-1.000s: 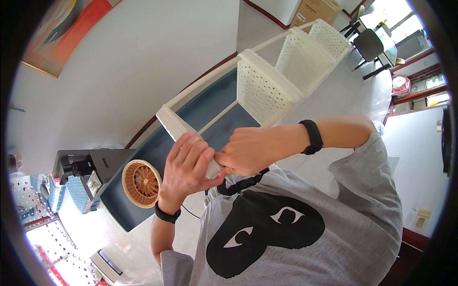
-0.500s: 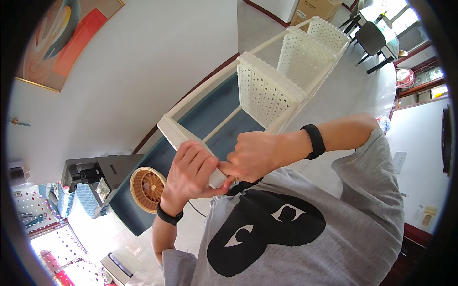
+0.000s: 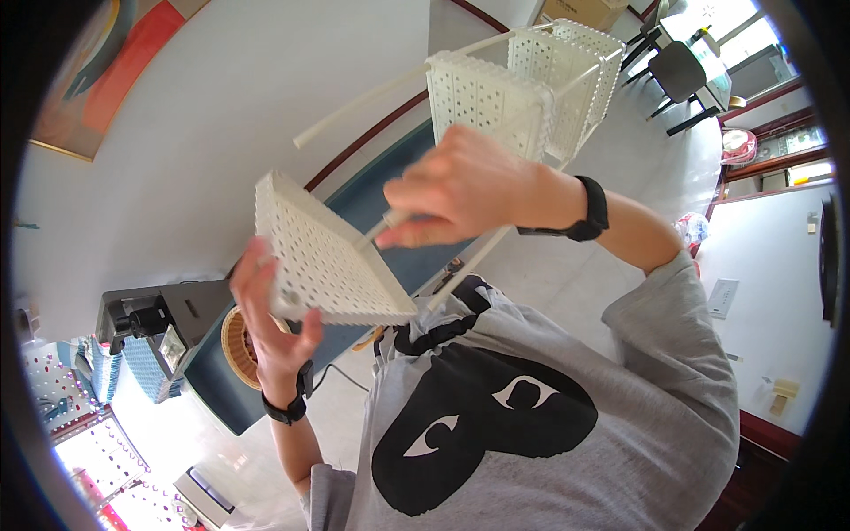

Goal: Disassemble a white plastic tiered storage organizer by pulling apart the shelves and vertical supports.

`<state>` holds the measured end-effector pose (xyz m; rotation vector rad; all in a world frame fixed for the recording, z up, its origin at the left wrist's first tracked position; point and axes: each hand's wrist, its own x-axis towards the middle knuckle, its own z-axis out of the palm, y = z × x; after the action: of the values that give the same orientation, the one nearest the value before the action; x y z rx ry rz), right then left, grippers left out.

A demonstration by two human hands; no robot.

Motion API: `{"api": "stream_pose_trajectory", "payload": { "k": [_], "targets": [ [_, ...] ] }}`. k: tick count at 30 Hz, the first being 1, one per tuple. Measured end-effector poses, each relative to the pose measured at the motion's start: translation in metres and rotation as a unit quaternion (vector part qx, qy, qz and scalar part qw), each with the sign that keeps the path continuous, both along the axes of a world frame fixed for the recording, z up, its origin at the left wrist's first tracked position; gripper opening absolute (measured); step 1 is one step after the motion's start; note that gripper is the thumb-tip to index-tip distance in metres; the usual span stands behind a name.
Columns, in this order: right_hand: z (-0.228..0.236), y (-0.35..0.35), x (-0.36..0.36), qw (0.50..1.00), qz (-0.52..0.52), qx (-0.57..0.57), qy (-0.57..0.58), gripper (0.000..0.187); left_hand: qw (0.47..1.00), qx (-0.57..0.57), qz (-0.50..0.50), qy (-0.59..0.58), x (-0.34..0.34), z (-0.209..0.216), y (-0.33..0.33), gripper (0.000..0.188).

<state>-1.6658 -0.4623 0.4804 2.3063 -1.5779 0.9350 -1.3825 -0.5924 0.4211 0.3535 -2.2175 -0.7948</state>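
A white perforated plastic basket tier (image 3: 332,257) is tilted in front of me, its holed face turned toward me. My left hand (image 3: 270,323) grips its lower left edge, with fingers behind and thumb in front. Slightly blurred, my right hand (image 3: 456,195) is closed around a white pole (image 3: 387,227) whose end points at the tier's upper side. Behind that hand stretches the rest of the rack, with a white perforated basket (image 3: 487,102) and another basket (image 3: 589,71) farther off. One long pole (image 3: 381,93) ends free at the left; another pole (image 3: 474,268) runs beneath my right forearm.
Beyond the rack lies a dark blue bench top (image 3: 217,389) carrying a round wicker basket (image 3: 237,350). A grey cabinet (image 3: 199,305) stands to the left. Far right are a dark chair (image 3: 677,73) and table, with a cardboard box (image 3: 584,12) at the top.
The tier has come away from the free pole's end and turned its holed face toward me. My left hand moved left with it; my right hand moved up and now grips a pole.
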Motion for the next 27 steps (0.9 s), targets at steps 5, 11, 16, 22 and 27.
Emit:
{"api": "stream_pose_trajectory", "payload": {
  "k": [5,11,16,22,27],
  "targets": [
    [-0.011,-0.015,0.002,0.998,-0.024,0.036,0.05,0.052,0.97,0.241,0.031,-0.027,0.017,-0.061,0.023,0.094],
    [-0.003,-0.011,0.002,0.998,-0.048,0.038,-0.011,0.054,0.835,0.545,0.064,-0.052,0.015,-0.171,-0.009,0.072],
    [0.012,0.04,-0.027,0.982,-0.155,-0.009,-0.104,0.046,0.722,0.691,0.018,-0.017,-0.012,-0.235,-0.026,0.067],
    [0.008,0.13,-0.103,0.891,-0.304,-0.228,-0.248,0.046,0.908,0.398,-0.088,-0.101,-0.112,-0.204,-0.023,0.077],
    [-0.018,0.228,-0.146,0.759,-0.528,-0.35,-0.152,0.028,0.913,0.327,-0.24,-0.032,-0.195,-0.132,0.019,0.068]
  ]
}}
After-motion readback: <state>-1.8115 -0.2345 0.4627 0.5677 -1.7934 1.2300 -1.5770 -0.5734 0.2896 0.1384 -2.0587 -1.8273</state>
